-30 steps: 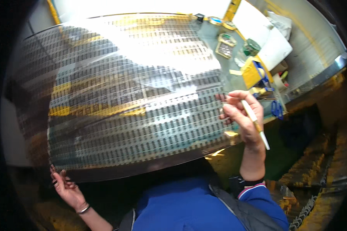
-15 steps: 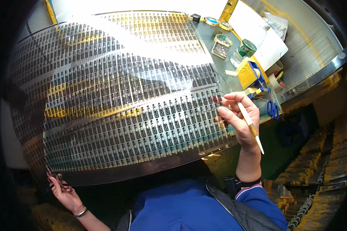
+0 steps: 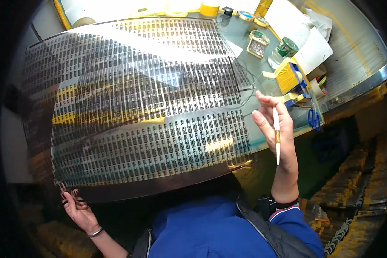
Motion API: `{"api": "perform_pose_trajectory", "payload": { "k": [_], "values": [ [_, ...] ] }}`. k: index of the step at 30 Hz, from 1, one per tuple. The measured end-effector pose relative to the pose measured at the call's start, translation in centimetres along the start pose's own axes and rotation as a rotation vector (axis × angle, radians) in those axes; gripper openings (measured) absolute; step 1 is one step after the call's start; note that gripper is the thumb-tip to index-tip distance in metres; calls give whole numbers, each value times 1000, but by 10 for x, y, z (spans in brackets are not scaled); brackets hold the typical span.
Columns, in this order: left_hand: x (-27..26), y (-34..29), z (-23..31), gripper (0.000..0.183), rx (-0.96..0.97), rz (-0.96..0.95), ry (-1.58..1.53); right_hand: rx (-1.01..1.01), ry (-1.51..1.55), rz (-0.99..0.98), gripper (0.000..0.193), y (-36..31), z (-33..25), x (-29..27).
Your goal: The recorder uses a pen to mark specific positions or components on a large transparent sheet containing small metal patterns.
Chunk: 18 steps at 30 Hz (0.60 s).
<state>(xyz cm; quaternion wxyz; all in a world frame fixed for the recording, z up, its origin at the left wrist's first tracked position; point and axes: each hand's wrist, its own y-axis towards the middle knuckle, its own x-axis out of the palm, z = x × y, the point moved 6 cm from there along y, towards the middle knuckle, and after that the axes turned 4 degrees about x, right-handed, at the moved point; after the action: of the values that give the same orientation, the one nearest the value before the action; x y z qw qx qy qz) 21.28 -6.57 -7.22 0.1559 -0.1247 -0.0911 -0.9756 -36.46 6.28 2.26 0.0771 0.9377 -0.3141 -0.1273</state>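
A large transparent film sheet point(image 3: 159, 148), printed with rows of small dark shapes, spreads over the glass-topped table. My left hand point(image 3: 78, 213) pinches its near left corner; the fingers behind it show dimly through the film. Just off the sheet's right edge, my right hand point(image 3: 284, 131) is raised with thumb and forefinger apart, touching no film. A slim white stick-like tool point(image 3: 277, 136), pointed at its lower end and brownish-yellow around the middle, is lodged between the fingers of that hand.
On the right stand a tub of small metal bits point(image 3: 258, 44), a green-lidded clear jar point(image 3: 287, 47), a yellow-and-blue tape dispenser point(image 3: 290, 77) and blue-handled scissors point(image 3: 314, 119). Tape rolls point(image 3: 245, 16) lie at the far edge. A thin cord point(image 3: 250, 96) curls beside the sheet.
My right hand has let go of the sheet's right edge and moved a little right, its tool now more upright. My left hand keeps its corner. The view has shifted slightly.
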Motion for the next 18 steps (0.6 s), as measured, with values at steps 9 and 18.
{"api": "perform_pose_trajectory", "payload": {
  "k": [9, 18],
  "values": [
    [1, -4, -3, 24, 6, -60, 127, -383, -724, -293, 44, -15, -7, 65],
    [57, -26, 14, 27, -86, 73, 139, -5, 322, -1040, 12, -69, -52, 111]
  ]
}}
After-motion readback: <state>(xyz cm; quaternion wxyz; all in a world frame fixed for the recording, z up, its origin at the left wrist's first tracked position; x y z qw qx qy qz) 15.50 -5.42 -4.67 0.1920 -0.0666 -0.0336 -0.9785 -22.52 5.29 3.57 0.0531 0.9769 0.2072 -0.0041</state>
